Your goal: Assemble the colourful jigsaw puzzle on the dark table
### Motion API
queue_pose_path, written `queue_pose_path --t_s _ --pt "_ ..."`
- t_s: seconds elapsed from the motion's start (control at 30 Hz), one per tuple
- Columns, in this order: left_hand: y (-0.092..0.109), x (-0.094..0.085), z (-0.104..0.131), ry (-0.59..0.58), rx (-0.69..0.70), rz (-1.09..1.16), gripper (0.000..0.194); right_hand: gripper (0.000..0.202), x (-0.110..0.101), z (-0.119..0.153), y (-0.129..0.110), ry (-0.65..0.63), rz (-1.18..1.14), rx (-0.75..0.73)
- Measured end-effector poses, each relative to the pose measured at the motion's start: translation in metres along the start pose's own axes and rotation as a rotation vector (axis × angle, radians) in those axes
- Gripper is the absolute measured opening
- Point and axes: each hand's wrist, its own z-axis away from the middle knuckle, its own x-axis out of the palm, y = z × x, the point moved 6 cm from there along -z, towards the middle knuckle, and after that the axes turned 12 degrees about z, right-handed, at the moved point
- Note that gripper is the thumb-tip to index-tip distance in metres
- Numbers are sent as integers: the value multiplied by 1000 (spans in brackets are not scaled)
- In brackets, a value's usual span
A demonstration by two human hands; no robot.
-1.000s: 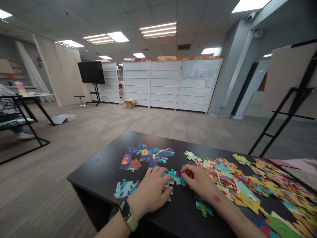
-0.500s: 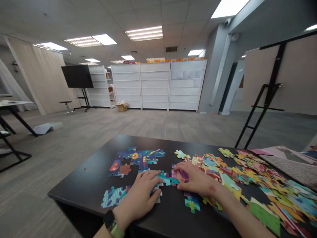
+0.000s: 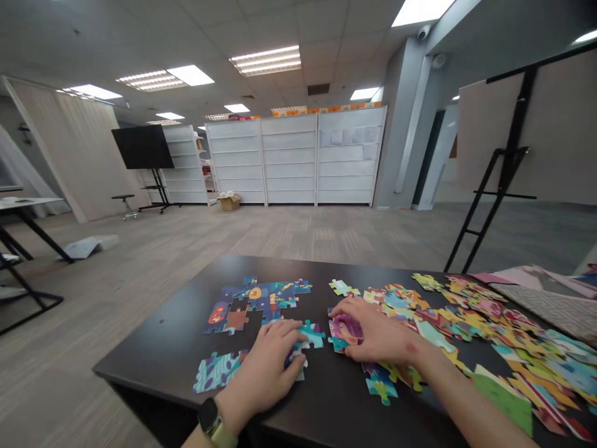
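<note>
My left hand lies flat with fingers stretched over joined puzzle pieces; a teal piece shows past its fingertips. Between the thumb and fingers of my right hand is a purple-and-teal puzzle piece, low over the table or on it, with a small gap to the teal piece. A blue puzzle piece with a green-yellow figure lies just below my right hand. Beyond my left hand is a joined dark-blue puzzle section. A teal patterned section sits left of that hand, partly covered by it.
Many loose puzzle pieces spread over the right of the black table, some overlapping. One pale green piece lies at the far middle. Beside the right edge are a grey-white woven item and a black easel stand.
My right hand has shifted slightly right with the purple-and-teal piece, opening a gap to the teal piece. The blue piece below it has also moved right. My left hand stays on the puzzle.
</note>
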Motion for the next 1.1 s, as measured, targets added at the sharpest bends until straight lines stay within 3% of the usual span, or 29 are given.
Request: queue_pose_path --t_s 0.3,0.47,0.67,0.87,1.1 --pt "-6 -1 1 56 13 76 46 55 8 2 -4 -66 -2 -4" --pt "-21 -16 4 277 25 303 59 60 9 1 -3 -131 1 -3" --pt "-30 -39 8 476 -16 424 51 64 7 0 -1 -166 -32 27" --pt "-32 -50 14 520 -22 384 45 78 2 2 4 -173 -70 79" --pt "-26 -41 15 431 -6 299 42 91 1 7 13 -211 -55 154"
